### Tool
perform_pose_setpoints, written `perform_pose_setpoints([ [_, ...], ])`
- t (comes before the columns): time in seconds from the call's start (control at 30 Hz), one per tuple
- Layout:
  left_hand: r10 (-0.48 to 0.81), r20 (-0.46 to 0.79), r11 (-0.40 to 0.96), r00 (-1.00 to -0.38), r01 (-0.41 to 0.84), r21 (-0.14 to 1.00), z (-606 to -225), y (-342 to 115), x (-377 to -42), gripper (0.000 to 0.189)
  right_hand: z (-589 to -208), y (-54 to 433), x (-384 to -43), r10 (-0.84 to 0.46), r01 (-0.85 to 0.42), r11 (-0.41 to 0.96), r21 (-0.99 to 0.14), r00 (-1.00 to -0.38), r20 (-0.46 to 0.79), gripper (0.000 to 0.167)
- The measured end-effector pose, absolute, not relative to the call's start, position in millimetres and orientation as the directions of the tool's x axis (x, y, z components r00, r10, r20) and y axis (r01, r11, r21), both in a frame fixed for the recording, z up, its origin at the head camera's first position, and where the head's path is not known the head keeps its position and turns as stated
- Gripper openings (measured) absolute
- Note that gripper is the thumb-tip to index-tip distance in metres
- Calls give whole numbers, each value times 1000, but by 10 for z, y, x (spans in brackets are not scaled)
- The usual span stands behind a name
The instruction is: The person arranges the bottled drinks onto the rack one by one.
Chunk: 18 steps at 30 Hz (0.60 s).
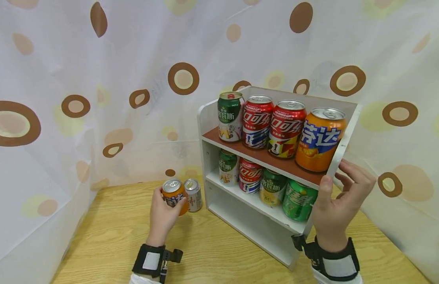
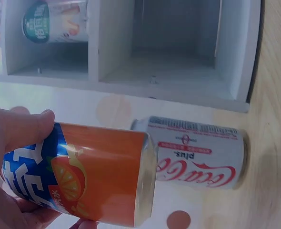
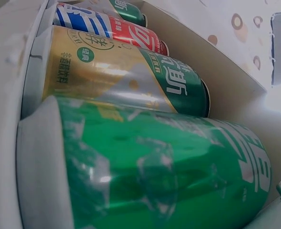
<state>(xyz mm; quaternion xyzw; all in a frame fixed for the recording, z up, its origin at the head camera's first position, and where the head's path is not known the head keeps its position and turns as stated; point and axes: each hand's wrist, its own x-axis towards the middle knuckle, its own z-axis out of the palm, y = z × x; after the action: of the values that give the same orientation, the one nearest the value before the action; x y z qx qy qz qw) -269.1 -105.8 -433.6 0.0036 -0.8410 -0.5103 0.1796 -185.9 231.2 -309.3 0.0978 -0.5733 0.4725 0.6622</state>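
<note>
My left hand grips an orange soda can, its fingers and thumb round the side. The can is held above the table, in front of a silver Coca-Cola can that stands on the wood. To the right is a white shelf with three levels. My right hand holds its right side panel, thumb at the front edge and fingers on the outer face. In the right wrist view, a green can and a gold-and-green can fill the near part of the middle level; the right hand is out of sight there.
On the top level stand a green-and-white can, two red cola cans and another orange can. The bottom level has a white floor. A patterned sheet hangs behind the wooden table.
</note>
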Motion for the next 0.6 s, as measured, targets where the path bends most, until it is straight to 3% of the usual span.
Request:
perform_pose_setpoints([
  [0.6, -85, 347, 486, -934, 265, 833, -4277, -684, -2523, 77, -3148, 2351, -1865, 506, -733, 531, -425, -128, 853, 56],
])
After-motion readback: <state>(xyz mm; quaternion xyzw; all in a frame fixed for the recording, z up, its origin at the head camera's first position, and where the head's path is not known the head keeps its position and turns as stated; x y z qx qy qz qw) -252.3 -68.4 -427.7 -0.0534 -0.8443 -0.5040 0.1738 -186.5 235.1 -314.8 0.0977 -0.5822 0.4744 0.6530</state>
